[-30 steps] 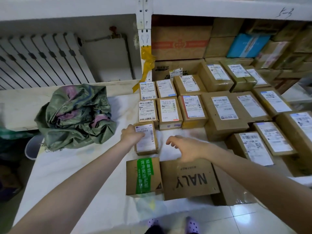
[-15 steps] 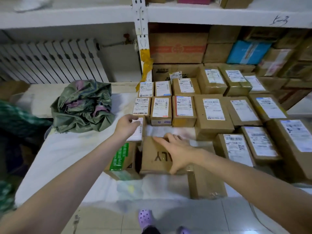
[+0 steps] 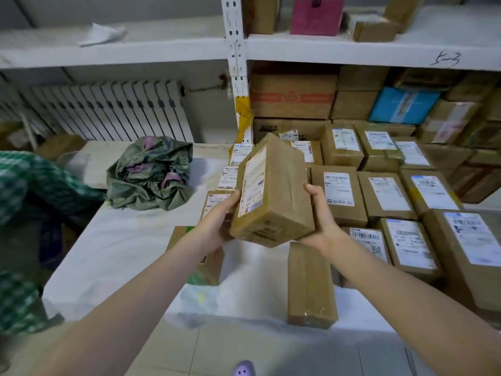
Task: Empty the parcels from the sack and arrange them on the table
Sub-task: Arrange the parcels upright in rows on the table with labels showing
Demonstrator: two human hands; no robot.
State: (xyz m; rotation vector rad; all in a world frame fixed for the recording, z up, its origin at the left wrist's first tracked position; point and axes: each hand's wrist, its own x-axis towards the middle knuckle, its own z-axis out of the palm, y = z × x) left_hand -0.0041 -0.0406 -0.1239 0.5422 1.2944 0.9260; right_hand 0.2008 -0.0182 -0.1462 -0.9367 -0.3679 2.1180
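In the head view, both hands grasp one brown cardboard parcel [image 3: 273, 196], held above the white table [image 3: 122, 240] and tilted, its shipping label facing left. The left hand [image 3: 217, 223] clasps the labelled side and the right hand [image 3: 322, 221] the opposite side. The crumpled green sack [image 3: 151, 172] lies at the table's far left. Rows of labelled parcels [image 3: 385, 194] fill the right side, and a plain brown box [image 3: 311, 283] stands at the near edge.

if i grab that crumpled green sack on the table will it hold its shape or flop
Probably flops: the green sack lies in a collapsed, creased heap on the table, so it looks thin and soft. Likely light, as no boxy bulges show inside. Its sheen hints it could be slippery.
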